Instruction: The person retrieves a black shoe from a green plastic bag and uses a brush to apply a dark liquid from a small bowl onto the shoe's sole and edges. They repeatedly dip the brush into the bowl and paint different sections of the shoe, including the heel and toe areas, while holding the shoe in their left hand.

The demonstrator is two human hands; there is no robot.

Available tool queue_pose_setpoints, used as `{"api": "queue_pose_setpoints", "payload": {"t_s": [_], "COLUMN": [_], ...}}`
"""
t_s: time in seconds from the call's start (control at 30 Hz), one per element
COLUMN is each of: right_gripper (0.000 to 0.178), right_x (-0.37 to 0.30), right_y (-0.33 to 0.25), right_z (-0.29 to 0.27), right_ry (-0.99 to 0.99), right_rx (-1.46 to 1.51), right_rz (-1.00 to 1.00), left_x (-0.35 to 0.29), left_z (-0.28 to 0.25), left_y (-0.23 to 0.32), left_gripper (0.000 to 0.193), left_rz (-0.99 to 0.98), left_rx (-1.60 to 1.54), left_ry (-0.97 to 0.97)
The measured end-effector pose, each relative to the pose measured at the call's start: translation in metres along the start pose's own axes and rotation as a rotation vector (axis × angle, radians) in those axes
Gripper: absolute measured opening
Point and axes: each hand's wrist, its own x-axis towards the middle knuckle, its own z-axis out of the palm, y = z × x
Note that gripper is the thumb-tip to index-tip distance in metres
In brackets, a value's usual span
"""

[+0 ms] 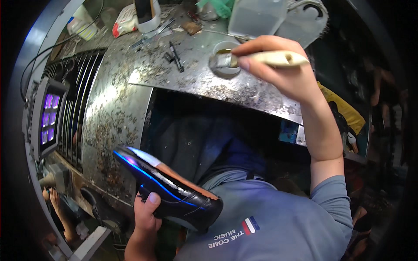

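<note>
My left hand (149, 211) is closed around a glossy black shoe (167, 186) in front of my shirt, the thumb showing on its side. The shoe is tilted, with its toe toward the upper left. A brown strip runs along its top edge, and blue light reflects off its side. Over the metal bench, my right hand (276, 61) grips a wide paintbrush (285, 58) by its pale wooden handle. The brush head is at the mouth of a small whitish cup (227, 74) that has yellowish liquid in it.
A lamp with purple-lit panels (50, 117) stands at the left beside metal bars. On the stained metal bench (117, 104) lie a black pen-like tool (176, 56) and scraps. Translucent plastic containers (257, 17) stand at the back. Another person's hand (54, 198) shows at lower left.
</note>
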Motion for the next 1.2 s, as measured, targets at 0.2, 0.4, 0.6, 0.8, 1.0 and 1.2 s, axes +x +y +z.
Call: {"api": "queue_pose_setpoints", "payload": {"t_s": [0.2,0.4,0.6,0.8,1.0,1.2], "right_gripper": [0.022,0.021,0.019,0.021,0.019,0.018], "right_x": [0.016,0.027,0.024,0.013,0.010,0.000], "right_y": [0.084,0.117,0.081,0.108,0.103,0.063], "right_z": [-0.011,0.018,-0.005,0.009,0.006,0.017], "right_ry": [0.044,-0.062,0.254,0.119,0.058,0.076], "right_rx": [-0.530,-0.772,-0.484,-0.521,-0.494,-0.138], "right_rz": [-0.004,-0.008,-0.248,-0.180,0.005,-0.289], "left_x": [0.003,0.003,0.005,0.007,0.009,0.005], "left_z": [0.004,0.008,0.009,0.013,0.017,0.024], "left_y": [-0.002,0.000,0.001,0.003,0.007,0.011], "left_gripper": [0.064,0.060,0.058,0.058,0.060,0.067], "left_rz": [0.026,0.023,0.053,0.066,0.057,0.020], "left_rx": [0.023,0.015,0.031,0.040,0.029,0.053], "left_ry": [0.009,0.001,0.025,0.031,-0.009,-0.010]}}
